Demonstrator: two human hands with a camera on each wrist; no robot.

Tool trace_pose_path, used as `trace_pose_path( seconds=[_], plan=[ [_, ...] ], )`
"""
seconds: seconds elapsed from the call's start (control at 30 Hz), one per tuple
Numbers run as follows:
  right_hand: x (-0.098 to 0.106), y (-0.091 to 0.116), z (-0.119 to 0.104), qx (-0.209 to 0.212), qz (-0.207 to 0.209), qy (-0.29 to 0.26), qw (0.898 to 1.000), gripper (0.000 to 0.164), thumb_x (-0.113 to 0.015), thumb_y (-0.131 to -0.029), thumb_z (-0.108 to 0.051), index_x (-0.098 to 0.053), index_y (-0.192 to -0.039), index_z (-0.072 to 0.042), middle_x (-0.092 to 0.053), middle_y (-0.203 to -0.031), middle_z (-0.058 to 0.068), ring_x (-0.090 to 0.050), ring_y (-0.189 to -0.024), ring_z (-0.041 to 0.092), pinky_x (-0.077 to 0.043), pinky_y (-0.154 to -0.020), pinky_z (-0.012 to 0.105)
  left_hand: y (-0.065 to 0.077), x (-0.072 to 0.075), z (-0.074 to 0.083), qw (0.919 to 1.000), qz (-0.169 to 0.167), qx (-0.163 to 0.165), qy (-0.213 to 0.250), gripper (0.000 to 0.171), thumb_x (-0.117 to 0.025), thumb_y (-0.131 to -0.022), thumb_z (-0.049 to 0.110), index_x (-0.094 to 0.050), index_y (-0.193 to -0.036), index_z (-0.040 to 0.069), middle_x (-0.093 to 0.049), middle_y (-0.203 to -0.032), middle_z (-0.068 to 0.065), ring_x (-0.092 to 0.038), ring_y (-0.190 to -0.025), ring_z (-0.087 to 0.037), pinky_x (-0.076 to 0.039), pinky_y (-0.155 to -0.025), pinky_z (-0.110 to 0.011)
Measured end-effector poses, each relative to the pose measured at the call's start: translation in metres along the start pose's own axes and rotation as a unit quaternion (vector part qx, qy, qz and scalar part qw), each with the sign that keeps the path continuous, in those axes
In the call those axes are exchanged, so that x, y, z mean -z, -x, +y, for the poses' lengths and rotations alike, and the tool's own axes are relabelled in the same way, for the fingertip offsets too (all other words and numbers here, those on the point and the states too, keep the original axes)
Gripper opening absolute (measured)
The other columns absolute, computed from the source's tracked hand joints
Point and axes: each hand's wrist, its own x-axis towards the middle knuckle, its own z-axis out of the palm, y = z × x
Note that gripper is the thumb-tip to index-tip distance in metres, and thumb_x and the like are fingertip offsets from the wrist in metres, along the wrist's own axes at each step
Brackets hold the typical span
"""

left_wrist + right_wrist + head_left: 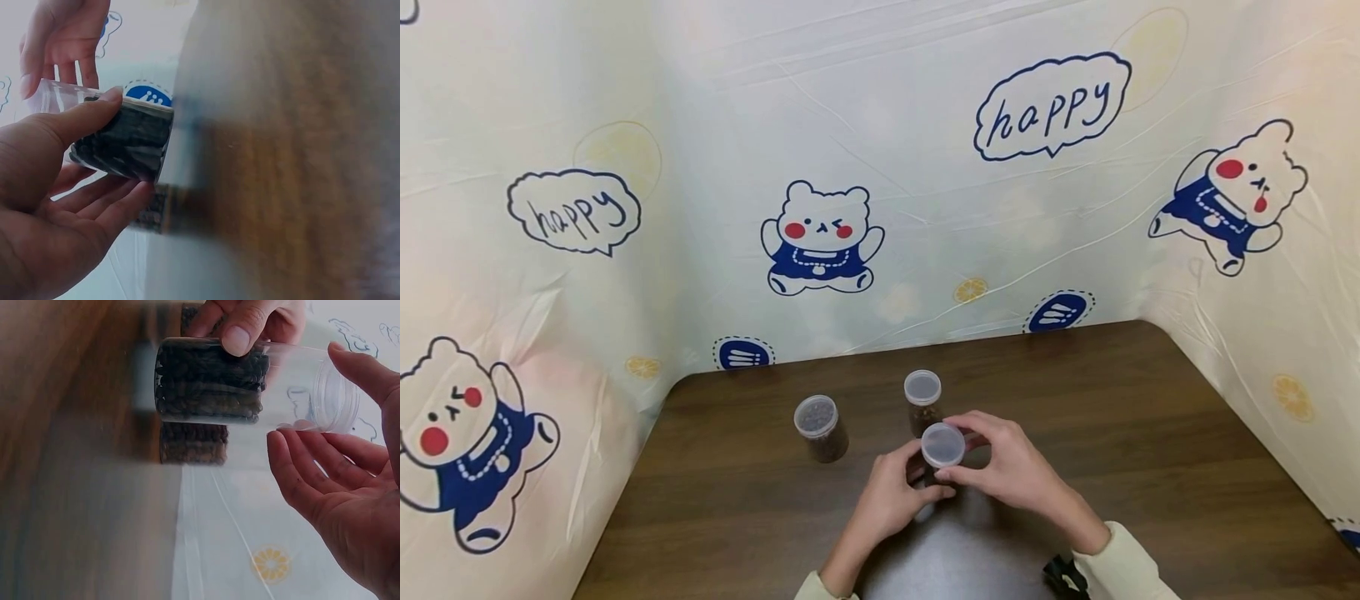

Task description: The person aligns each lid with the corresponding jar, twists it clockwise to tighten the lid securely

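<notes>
A clear jar (212, 381), about half full of dark bean-like pieces, stands between my two hands. Its translucent lid (943, 445) faces up in the head view. My left hand (891, 492) grips the lower body, thumb across the side, as the left wrist view shows. With thumb and fingers on opposite sides of the lid's rim, my right hand (1011, 467) holds the top. Just behind is a second lidded jar (923, 400) with brown contents. Whether the held jar touches the table cannot be told.
To the left stands a third lidded jar (822, 427) with dark contents, on the brown wooden table (737, 517). A printed cloth (917, 167) with bears and lettering hangs behind and at both sides. A small black object (1066, 577) is by the right sleeve.
</notes>
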Motion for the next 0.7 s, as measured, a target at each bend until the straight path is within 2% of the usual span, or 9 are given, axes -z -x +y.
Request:
trace_pose_path(
  seconds=[0.17, 0.3, 0.53, 0.7],
  plan=[
    [0.011, 0.000, 0.003, -0.008, 0.023, 0.012, 1.000, 0.057, -0.094, -0.080, -0.028, -0.070, -0.129, -0.012, -0.075, -0.117, -0.001, -0.071, -0.095, 0.009, -0.065, -0.081, 0.036, -0.012, -0.003, 0.009, 0.9981, -0.008, -0.017, -0.059, 0.053, -0.090, -0.085, 0.023, -0.067, -0.133, 0.021, -0.077, -0.125, 0.001, -0.071, -0.121, -0.015, -0.058, -0.104, -0.035],
    [0.020, -0.001, 0.007, -0.007, 0.039, 0.020, 0.999, 0.057, -0.094, -0.080, -0.026, -0.070, -0.129, -0.010, -0.075, -0.115, 0.000, -0.072, -0.094, 0.012, -0.066, -0.081, 0.038, -0.023, -0.007, 0.014, 0.9955, -0.012, -0.029, -0.089, 0.054, -0.088, -0.088, 0.028, -0.065, -0.136, 0.021, -0.075, -0.127, 0.002, -0.070, -0.121, -0.015, -0.057, -0.104, -0.038],
    [0.038, -0.001, 0.017, -0.014, 0.069, 0.041, 0.997, 0.057, -0.094, -0.079, -0.019, -0.070, -0.130, -0.007, -0.076, -0.115, 0.004, -0.073, -0.091, 0.014, -0.066, -0.081, 0.040, -0.045, -0.019, 0.020, 0.9937, -0.015, -0.057, -0.095, 0.057, -0.086, -0.090, 0.028, -0.062, -0.140, 0.015, -0.074, -0.131, -0.001, -0.069, -0.123, -0.016, -0.057, -0.105, -0.038],
    [0.049, -0.003, 0.027, -0.018, 0.079, 0.057, 0.995, 0.058, -0.094, -0.080, -0.018, -0.070, -0.131, -0.006, -0.076, -0.114, 0.005, -0.073, -0.092, 0.016, -0.066, -0.082, 0.039, -0.061, -0.028, 0.025, 0.9947, -0.017, -0.056, -0.084, 0.056, -0.086, -0.090, 0.028, -0.062, -0.139, 0.014, -0.074, -0.130, -0.002, -0.070, -0.122, -0.014, -0.057, -0.105, -0.034]
  ],
)
